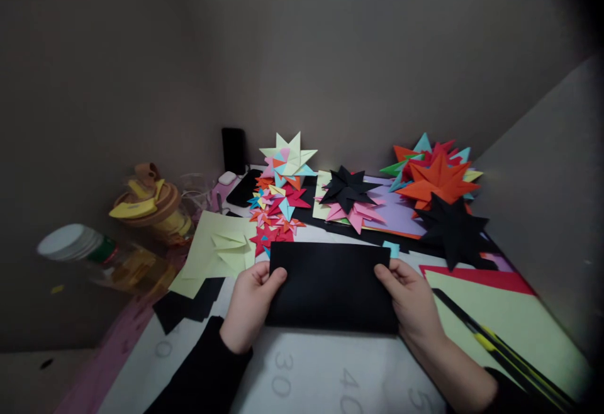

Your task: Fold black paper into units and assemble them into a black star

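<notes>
Black paper (330,288), 1 piece, over the tabletop (314,357). Left hand (250,301) and right hand (415,304): each grip is pinching 1 side. Step: apparently steadying the piece; next move is seemingly calling for even, matched pressure.

Numbers on white sheet (314,363)
I read 30 (283,373), 40 (352,391) and, at the bottom edge, a 5 (419,399); far left, a 0 (163,349), its neighbouring digit unclear.
</notes>
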Motion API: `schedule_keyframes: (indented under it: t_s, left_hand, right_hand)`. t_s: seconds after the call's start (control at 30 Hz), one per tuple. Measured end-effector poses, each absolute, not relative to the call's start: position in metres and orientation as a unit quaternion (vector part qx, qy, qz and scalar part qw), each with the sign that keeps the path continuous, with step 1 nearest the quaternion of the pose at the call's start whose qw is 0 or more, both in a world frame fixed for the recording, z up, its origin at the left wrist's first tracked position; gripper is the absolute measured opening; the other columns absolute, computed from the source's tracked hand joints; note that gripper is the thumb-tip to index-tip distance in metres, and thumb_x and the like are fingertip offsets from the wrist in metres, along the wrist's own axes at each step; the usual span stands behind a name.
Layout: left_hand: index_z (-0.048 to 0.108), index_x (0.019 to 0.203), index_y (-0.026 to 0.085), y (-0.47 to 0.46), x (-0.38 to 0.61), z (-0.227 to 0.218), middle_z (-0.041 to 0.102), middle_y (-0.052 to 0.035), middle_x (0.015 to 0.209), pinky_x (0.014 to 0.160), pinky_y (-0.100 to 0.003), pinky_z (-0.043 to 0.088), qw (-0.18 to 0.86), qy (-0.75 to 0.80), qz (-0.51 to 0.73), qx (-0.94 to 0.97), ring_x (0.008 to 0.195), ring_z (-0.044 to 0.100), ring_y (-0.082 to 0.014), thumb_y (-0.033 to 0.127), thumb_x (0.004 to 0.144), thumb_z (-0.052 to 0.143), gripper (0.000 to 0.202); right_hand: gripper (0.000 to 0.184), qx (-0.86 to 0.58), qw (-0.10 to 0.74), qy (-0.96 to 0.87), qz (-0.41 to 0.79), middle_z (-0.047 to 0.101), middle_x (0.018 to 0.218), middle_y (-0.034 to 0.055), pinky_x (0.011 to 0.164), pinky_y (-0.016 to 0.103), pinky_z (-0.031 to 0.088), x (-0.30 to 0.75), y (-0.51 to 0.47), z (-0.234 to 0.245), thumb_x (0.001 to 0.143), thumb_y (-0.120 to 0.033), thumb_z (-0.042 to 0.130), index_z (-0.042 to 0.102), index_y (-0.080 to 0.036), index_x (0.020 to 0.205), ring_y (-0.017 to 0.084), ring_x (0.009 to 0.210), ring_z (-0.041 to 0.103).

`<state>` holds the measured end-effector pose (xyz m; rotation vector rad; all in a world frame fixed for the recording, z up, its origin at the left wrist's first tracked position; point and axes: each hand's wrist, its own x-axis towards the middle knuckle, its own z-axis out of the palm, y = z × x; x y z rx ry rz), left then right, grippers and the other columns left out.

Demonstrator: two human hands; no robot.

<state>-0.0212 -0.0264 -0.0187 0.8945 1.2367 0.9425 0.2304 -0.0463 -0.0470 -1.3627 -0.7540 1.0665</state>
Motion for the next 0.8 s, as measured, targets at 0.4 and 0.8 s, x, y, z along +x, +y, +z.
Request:
schedule_keyframes:
  t_s: [0.4,0.8]
  left_hand:
    - [0.059,0.071,0.013,-0.0168,-0.0225,-0.022,0.062,0.001,0.059,0.051,-0.02,0.04,0.651,0.536,0.417,0.339,0.054,0.054,-0.0113,0.041,0.062,0.076,0.034]
    - [0.064,0.084,0.013,-0.0158,-0.0235,-0.022,0.067,-0.0017,0.068,0.057,-0.023,0.044,0.664,0.522,0.412,0.341,0.06,0.058,-0.0143,0.039,0.063,0.077,0.036]
  right_hand:
    - [0.034,-0.555,0.588,-0.379,0.451,0.039,0.054,-0.0061,0.047,0.022,0.026,0.2332,-0.0487,-0.055,0.077,-0.041,0.067,0.045,-0.02,0.063,0.009,0.051,0.033]
    - [0.038,-0.552,0.593,-0.383,0.444,0.032,0.053,-0.0069,0.046,0.022,0.022,0.2299,-0.0481,-0.0493,0.077,-0.044,0.065,0.04,-0.02,0.06,0.009,0.049,0.027]
